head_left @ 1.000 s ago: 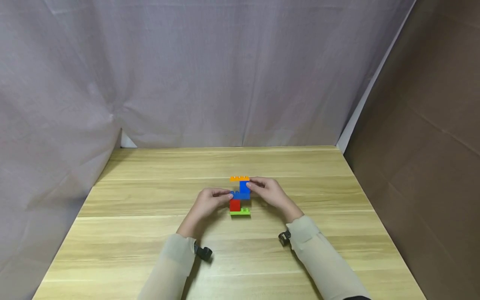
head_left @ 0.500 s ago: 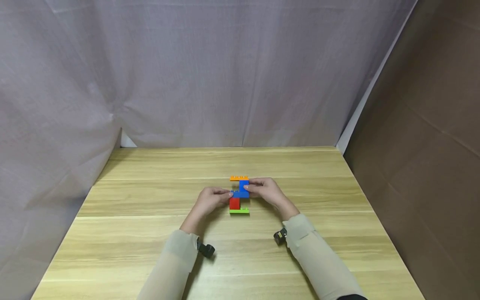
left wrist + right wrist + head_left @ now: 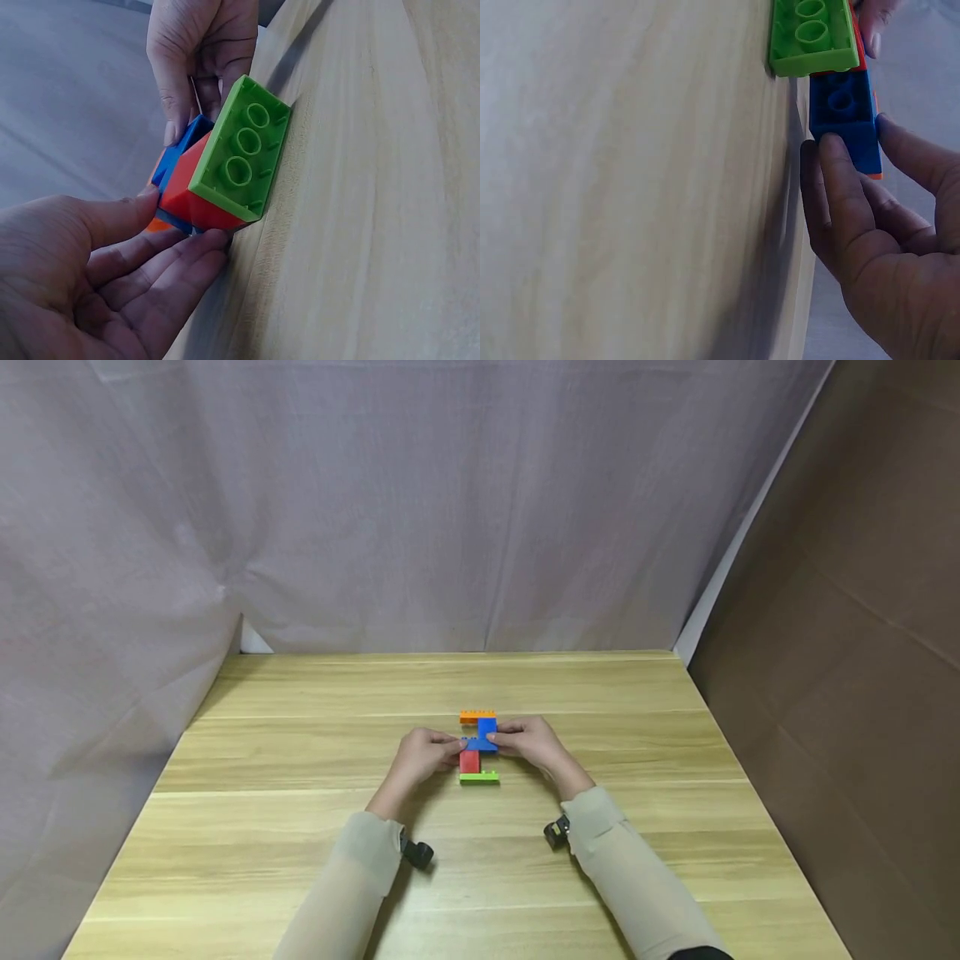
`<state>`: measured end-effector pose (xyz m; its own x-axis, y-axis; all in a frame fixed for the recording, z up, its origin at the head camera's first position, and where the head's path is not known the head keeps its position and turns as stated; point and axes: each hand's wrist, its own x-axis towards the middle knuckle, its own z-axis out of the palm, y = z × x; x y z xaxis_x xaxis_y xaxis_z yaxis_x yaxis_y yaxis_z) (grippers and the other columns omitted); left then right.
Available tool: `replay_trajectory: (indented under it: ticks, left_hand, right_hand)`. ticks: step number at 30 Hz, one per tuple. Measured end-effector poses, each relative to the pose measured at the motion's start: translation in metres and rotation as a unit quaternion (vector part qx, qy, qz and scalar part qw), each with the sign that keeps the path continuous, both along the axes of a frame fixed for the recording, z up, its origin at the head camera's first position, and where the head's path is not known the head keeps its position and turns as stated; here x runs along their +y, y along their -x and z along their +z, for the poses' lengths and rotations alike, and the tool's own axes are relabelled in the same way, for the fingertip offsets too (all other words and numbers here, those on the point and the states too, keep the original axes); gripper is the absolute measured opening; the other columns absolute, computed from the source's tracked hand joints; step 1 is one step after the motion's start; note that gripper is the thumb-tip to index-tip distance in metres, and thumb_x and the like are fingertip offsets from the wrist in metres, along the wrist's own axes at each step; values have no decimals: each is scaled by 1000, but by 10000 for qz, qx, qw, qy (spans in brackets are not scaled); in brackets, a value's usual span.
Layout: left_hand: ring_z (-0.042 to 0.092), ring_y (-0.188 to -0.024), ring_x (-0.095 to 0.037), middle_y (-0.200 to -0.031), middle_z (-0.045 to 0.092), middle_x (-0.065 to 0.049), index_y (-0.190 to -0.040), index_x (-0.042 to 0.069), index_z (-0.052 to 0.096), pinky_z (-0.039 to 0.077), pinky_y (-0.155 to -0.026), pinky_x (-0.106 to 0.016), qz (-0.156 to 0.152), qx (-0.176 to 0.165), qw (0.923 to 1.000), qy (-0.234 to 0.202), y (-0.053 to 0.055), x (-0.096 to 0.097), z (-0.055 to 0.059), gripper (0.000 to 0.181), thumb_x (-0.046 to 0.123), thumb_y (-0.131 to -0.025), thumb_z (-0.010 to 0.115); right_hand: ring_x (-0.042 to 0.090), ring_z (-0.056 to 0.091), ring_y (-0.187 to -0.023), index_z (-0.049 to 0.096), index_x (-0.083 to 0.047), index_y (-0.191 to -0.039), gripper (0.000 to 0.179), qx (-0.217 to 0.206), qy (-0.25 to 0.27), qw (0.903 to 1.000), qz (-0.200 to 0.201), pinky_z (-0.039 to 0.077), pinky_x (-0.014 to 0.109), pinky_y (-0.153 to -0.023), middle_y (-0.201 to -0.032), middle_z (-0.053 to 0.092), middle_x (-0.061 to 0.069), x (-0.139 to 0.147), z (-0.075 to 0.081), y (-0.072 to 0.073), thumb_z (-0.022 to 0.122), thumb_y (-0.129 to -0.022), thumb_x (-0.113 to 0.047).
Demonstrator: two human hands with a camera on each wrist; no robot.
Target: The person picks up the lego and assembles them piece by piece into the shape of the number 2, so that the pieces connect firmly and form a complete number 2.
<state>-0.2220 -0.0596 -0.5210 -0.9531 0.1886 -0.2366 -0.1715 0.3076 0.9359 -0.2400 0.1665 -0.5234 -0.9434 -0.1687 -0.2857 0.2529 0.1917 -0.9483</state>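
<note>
A stack of toy building bricks stands at the middle of the head view. From near to far it shows a green brick (image 3: 479, 778), a red brick (image 3: 469, 762), a flat blue brick (image 3: 480, 745), a taller blue brick (image 3: 487, 727) and an orange brick (image 3: 477, 715). My left hand (image 3: 422, 755) pinches its left side, thumb on the flat blue brick and fingers by the red one. On the other side, my right hand (image 3: 538, 747) pinches the blue bricks between thumb and fingers. Both wrist views show the hollow underside of the green brick (image 3: 244, 154).
The wooden table (image 3: 480, 893) spreads around the hands. A grey cloth (image 3: 450, 510) hangs behind it and along its left, and a brown panel (image 3: 840, 610) borders the right. Small black cameras (image 3: 417, 853) sit at the wrists.
The brick stack has shifted slightly away from the person and tilted a little, so more of the orange brick's near side shows. Both hands keep their hold, and both forearms have moved slightly inward.
</note>
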Motion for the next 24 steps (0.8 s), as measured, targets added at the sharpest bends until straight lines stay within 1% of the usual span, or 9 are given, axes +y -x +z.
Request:
replay_trajectory:
  ticks: [4,9,15,18,24]
  left_hand:
    - [74,-82,-27,-95,75,-15,-105,-3,76,62,-71,-34,-27,-32,10000,47,1,0,-1,29,24,-93,74]
    - [74,-81,-26,-93,76,-13,-104,-2,76,62,-70,-34,6,-22,10000,65,2,1,-2,29,25,-92,76]
    - [74,-76,-24,-87,76,-12,-100,-1,78,62,-66,-32,-86,186,9995,239,3,2,1,24,21,-91,76]
    - [74,-73,-23,-85,76,-12,-97,-1,78,62,-65,-32,-72,266,9992,296,3,4,1,20,18,-90,77]
    - [74,-71,-22,-82,76,-11,-94,1,79,62,-63,-31,-23,266,9990,347,3,5,0,17,17,-89,78]
  right_hand:
    - [25,71,-99,66,10,-122,38,-63,-30,10000,-54,59,33,-85,-124,64,26,0,-2,-1,76,-90,-8]
    - [26,71,-100,66,10,-122,37,-67,-57,10000,-46,59,33,-84,-124,64,26,0,-2,-1,75,-92,-9]
    - [23,72,-95,70,7,-119,35,-142,-173,9996,-157,60,32,-81,-119,67,22,-1,-2,-2,77,-91,-12]
    - [23,73,-91,70,7,-117,33,-125,-318,9993,-168,61,32,-80,-116,68,22,-2,-1,-4,77,-90,-12]
    - [22,73,-88,70,7,-117,32,-91,-506,9985,-181,61,32,-78,-115,68,21,-1,-1,-7,76,-91,-10]
